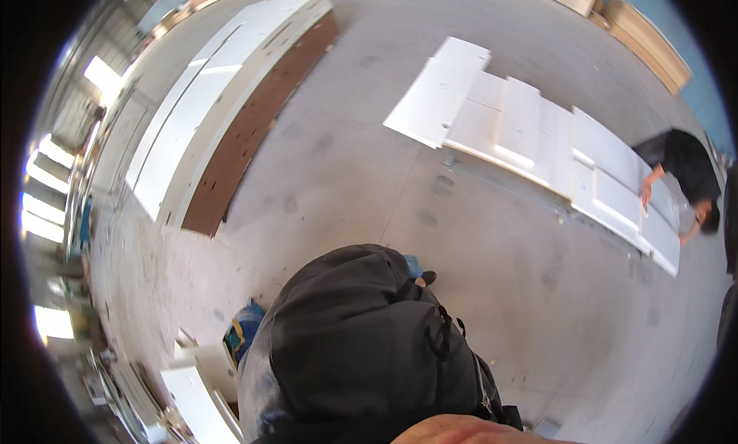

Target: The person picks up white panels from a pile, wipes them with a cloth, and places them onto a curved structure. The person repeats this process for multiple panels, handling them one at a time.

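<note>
Neither of my hands shows; the black jacket [361, 329] on my body fills the lower middle and hides whatever lies beneath it. A dark shoe [429, 277] pokes out just past the jacket. Ahead to the right, a long low row of white panels [519, 125] lies flat, some overlapping, on a support just off the floor. Ahead to the left stands a long stack of boards [223, 129] with white tops and a brown, holed side.
A co-worker in black [684, 163] bends over the right end of the panel row, hands on it. White boards [196, 402] lean at lower left, beside a blue bundle [246, 325]. Wooden stacks [646, 44] line the far wall. Grey concrete floor [346, 159] runs between.
</note>
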The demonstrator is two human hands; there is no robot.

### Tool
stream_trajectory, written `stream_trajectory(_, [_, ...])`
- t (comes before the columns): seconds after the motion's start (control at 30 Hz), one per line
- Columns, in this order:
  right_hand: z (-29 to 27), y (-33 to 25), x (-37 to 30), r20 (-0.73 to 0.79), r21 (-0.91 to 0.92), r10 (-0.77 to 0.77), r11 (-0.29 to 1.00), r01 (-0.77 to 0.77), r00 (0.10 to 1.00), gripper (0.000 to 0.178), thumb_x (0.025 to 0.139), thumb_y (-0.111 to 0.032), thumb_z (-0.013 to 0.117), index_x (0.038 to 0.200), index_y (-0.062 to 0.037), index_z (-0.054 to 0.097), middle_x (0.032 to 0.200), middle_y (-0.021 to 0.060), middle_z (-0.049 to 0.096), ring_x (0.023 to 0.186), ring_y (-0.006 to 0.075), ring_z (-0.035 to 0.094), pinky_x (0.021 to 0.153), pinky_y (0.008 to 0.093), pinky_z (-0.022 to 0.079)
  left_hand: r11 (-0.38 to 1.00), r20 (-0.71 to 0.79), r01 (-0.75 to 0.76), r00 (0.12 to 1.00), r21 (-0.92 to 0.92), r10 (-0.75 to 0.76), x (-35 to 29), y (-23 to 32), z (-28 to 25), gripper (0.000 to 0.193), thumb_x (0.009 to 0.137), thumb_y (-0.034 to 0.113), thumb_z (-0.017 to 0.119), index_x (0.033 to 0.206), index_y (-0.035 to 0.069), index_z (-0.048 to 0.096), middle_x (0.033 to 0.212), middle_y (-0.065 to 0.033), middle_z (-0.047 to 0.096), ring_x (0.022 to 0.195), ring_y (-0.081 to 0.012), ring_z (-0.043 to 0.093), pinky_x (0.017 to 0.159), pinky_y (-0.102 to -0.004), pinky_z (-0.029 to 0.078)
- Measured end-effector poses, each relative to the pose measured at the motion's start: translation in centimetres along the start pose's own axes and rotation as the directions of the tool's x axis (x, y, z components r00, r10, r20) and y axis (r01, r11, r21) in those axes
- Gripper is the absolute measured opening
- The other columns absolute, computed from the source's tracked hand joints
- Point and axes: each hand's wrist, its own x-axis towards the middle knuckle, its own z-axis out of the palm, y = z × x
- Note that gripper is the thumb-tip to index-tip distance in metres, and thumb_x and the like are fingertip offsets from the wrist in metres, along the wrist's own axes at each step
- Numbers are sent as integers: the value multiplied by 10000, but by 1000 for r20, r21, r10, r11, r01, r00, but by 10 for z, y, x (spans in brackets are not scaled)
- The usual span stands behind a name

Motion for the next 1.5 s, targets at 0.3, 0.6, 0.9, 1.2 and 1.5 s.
stream_trajectory(0.3, [45,-169,16,250,-167,-193,957,238,949,321,943,-267,550,872,22,670,745,84,651,680,184,622,597,346,490,958,-184,239,946,-158,-266,-39,-104,-14,518,864,433,580,1197,48,674,1237,-210,645,1168,-351,612,963,-442,476])
stream_trajectory(0.6, [102,-237,50,392,-352,-326,810,468,860,369,913,-287,602,1050,35,717,943,166,739,844,223,674,743,361,519,783,-236,221,875,-582,-423,-15,-78,-66,537,856,435,570,1210,42,664,1259,-229,630,1207,-359,590,988,-456,460])
stream_trajectory(0.9, [36,-223,110,324,-287,-179,917,277,929,362,945,-266,580,753,34,638,736,113,681,650,202,609,622,389,482,793,-291,255,833,-553,-471,3,-54,-44,441,850,398,596,1113,67,725,1187,-181,683,1129,-334,643,921,-445,505])
stream_trajectory(1.2, [-5,-193,146,448,-651,-397,469,597,801,319,922,-241,599,768,38,615,724,149,652,656,236,607,629,419,478,952,-290,127,934,-278,-209,-14,-1,-27,548,876,473,540,1127,12,696,1174,-209,675,1138,-351,634,946,-442,484])
stream_trajectory(1.5, [-13,-201,136,345,-376,-169,876,301,923,331,894,-288,610,787,24,636,766,186,667,719,292,622,696,438,484,760,-163,319,860,-566,-483,-20,16,-11,515,893,446,544,1172,34,679,1216,-195,655,1178,-350,605,953,-454,475])
